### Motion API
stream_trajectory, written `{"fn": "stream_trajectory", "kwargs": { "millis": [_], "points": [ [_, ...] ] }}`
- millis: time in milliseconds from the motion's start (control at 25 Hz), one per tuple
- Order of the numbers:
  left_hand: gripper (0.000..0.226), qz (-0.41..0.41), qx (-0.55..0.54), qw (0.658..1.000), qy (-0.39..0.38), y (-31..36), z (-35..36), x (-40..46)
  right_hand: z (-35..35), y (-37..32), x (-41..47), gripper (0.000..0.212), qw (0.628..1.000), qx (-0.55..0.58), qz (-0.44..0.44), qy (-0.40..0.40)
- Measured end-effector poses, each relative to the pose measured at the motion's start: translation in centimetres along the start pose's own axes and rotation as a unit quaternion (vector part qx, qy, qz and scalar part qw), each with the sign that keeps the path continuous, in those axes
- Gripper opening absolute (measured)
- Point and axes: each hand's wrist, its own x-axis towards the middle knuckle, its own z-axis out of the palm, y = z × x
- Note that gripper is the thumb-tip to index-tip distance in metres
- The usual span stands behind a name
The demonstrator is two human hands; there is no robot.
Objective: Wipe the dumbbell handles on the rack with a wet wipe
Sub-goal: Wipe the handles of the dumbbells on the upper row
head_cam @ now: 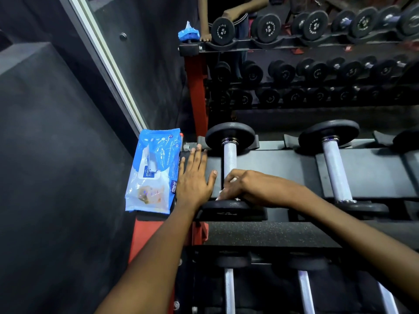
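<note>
Right hand (235, 185) grips wet wipe (223, 191) around near end of dumbbell handle (229, 158) on top rack (272, 159). Left hand (195, 175) flat, fingers straight, on rack beside wipe pack (152, 173). Best: wrap fully, stroke whole length, twist.

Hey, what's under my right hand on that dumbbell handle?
A white wet wipe peeks out beneath the right hand, pressed on the near end of the dumbbell handle. Most of the wipe and that stretch of handle are covered.
</note>
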Motion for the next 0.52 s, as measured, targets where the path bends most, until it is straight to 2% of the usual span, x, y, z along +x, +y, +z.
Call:
{"fn": "stream_trajectory", "kwargs": {
  "millis": [80,120,200,240,280,320,360,400,440,520],
  "points": [
    [0.081,-0.003,-0.002,1.000,-0.002,0.0,-0.2,0.0,-0.2,0.2,-1.9,0.033,0.996,0.067,0.042,0.028],
    [0.082,-0.003,-0.001,1.000,-0.006,0.0,-0.3,0.0,-0.4,0.8,-2.9,0.031,0.993,0.076,0.087,0.017],
    [0.083,-0.001,0.003,1.000,-0.015,0.0,-0.3,0.0,-0.4,2.1,-3.8,0.028,0.973,0.060,0.219,0.027],
    [0.083,0.000,0.003,1.000,-0.019,0.1,-0.3,0.1,0.2,2.7,-3.3,0.028,0.952,0.114,0.278,0.061],
    [0.083,0.000,0.004,1.000,-0.020,0.0,-0.3,0.1,1.4,2.7,-2.3,0.029,0.913,0.250,0.311,0.088],
    [0.083,-0.002,0.004,1.000,-0.019,0.0,-0.3,0.2,2.4,2.0,-0.9,0.031,0.848,0.412,0.323,0.086],
    [0.083,-0.003,0.004,1.000,-0.018,0.0,-0.3,0.2,3.6,1.9,0.1,0.034,0.790,0.519,0.317,0.078],
    [0.083,-0.003,0.004,1.000,-0.017,0.0,-0.2,0.1,4.5,2.4,0.4,0.036,0.749,0.580,0.310,0.081],
    [0.082,-0.002,0.004,1.000,-0.017,-0.1,-0.1,0.0,4.6,3.0,0.3,0.037,0.725,0.614,0.302,0.079],
    [0.082,-0.003,0.006,1.000,-0.019,-0.1,0.0,-0.1,3.9,4.0,-0.7,0.038,0.702,0.652,0.280,0.058]
  ]
}}
